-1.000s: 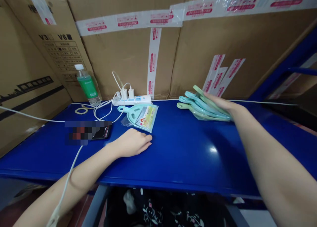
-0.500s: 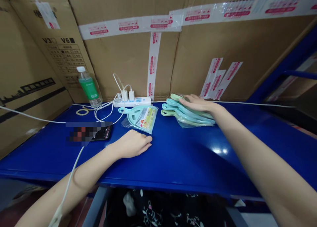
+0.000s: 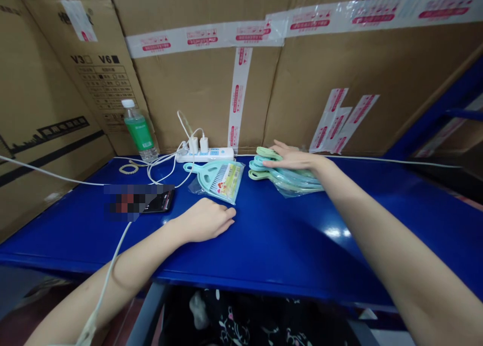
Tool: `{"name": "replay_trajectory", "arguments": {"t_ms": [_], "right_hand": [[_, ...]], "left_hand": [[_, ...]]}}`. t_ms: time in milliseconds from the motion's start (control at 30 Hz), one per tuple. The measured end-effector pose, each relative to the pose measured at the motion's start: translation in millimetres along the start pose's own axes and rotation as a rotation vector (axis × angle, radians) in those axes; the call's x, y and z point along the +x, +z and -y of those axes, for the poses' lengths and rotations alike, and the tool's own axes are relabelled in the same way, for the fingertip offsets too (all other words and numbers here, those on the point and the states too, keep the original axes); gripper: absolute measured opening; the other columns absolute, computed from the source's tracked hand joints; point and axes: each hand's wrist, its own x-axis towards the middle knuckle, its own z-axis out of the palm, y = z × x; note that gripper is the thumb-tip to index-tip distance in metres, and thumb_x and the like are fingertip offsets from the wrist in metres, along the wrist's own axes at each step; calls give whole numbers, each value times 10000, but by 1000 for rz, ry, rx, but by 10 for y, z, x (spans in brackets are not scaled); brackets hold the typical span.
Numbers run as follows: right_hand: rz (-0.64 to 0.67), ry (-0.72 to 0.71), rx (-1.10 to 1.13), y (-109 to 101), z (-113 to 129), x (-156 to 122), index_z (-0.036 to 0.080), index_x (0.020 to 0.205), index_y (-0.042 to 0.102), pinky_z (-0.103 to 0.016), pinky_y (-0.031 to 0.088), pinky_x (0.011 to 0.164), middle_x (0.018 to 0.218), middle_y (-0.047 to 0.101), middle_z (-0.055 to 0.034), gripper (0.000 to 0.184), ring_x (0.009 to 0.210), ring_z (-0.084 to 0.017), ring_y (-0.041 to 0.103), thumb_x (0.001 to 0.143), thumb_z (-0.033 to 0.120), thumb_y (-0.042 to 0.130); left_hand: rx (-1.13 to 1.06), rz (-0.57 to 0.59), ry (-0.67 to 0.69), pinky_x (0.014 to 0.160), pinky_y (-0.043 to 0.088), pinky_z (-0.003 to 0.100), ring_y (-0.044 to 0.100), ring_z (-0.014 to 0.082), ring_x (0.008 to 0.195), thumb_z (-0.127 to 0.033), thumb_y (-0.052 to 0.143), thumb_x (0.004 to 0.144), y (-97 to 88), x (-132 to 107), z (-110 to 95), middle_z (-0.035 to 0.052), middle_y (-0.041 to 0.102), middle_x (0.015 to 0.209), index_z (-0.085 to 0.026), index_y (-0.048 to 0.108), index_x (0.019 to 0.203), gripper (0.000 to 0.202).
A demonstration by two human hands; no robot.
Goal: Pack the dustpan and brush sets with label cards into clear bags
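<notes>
In the head view, a blue painted-steel desk [image 3: 287, 245] runs across the frame, its glossy top showing a pale glare at lower right. The right grip [image 3: 292, 160] lies wide and flat on a stack of bagged dustpans [image 3: 285, 179] at centre right, its fingers spread and closed on nothing. Pressed from above like this, the slick bags seem less likely to slide apart. The dustpans are moulded plastic in pale green and teal, with looped handles fanned toward the left inside clear, crinkled wrap.

The left grip [image 3: 204, 220] sits lower at centre, palm down on the desk, fingers lightly curled and holding nothing. Its fingertips are just beside a dustpan-and-brush set [image 3: 218, 182], which lies flat in a clear bag with a printed card, its teal handle toward the upper left.

Behind the set, a white power strip [image 3: 211, 156] sits against the back edge with two chargers [image 3: 198, 145] plugged in, probably placed there to keep the cords near the wall of cardboard boxes [image 3: 199, 99]. A water bottle [image 3: 139, 131] with a green label stands at the back left, near a bead bracelet [image 3: 128, 169]. A phone [image 3: 162, 201], partly blurred, lies flat left of centre, and a white cable [image 3: 113, 250] trails over the front edge.
</notes>
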Motion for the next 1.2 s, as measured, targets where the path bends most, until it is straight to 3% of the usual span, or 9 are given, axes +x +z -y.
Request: {"name": "replay_trajectory", "arguments": {"t_ms": [167, 333, 500, 733, 867, 1033, 1200], "right_hand": [[23, -46, -29, 8, 11, -51, 119, 1428, 366, -500, 239, 1126, 1524, 271, -150, 1074, 1375, -363, 258, 610, 797, 523], [-33, -92, -62, 46, 38, -90, 213, 1384, 436, -554, 350, 1045, 1445, 434, -119, 958, 1283, -388, 420, 629, 799, 493], [-50, -125, -126, 52, 139, -249, 201, 1318, 496, -546, 417, 975, 1379, 505, -141, 863, 1197, -394, 507, 676, 777, 457], [-19, -42, -155, 65, 311, -523, 186, 1315, 486, -544, 437, 949, 1392, 479, -164, 836, 1237, -420, 456, 706, 757, 437], [-72, -30, -145, 124, 351, -621, 208, 1307, 500, -589, 417, 945, 1406, 466, -159, 807, 1235, -446, 445, 714, 753, 439], [-182, -42, -114, 204, 341, -707, 169, 1338, 469, -569, 333, 1038, 1484, 358, -163, 719, 1343, -411, 306, 778, 620, 456], [-227, -39, -121, 206, 361, -789, 137, 1411, 373, -547, 325, 1060, 1476, 366, -174, 736, 1319, -375, 369, 816, 569, 400]], "left_hand": [[-1, 13, -7, 524, 372, 268, 617, 174, 602, -245, 428, 944, -20, -5, -14, 22, 644, 708, -172, 550, 834, 180], [2, 11, -14, 519, 367, 268, 616, 176, 603, -246, 437, 942, -18, -13, -18, 21, 642, 703, -172, 550, 835, 172], [5, 2, -9, 513, 361, 267, 618, 178, 604, -241, 439, 940, -5, -14, -16, 17, 638, 695, -172, 546, 834, 166], [-20, -36, -6, 519, 382, 270, 604, 177, 579, -238, 436, 936, 23, -21, -9, 14, 615, 667, -178, 536, 811, 171], [-35, -72, 0, 526, 393, 264, 587, 157, 555, -230, 444, 929, 46, -27, -1, 4, 597, 656, -180, 530, 796, 166], [-19, -51, 6, 506, 372, 268, 589, 159, 558, -242, 441, 934, 42, -20, 2, 1, 601, 655, -181, 532, 802, 172], [-10, -33, -10, 528, 380, 254, 589, 150, 568, -239, 431, 939, 26, -8, -9, 5, 604, 659, -178, 535, 814, 174]]}}
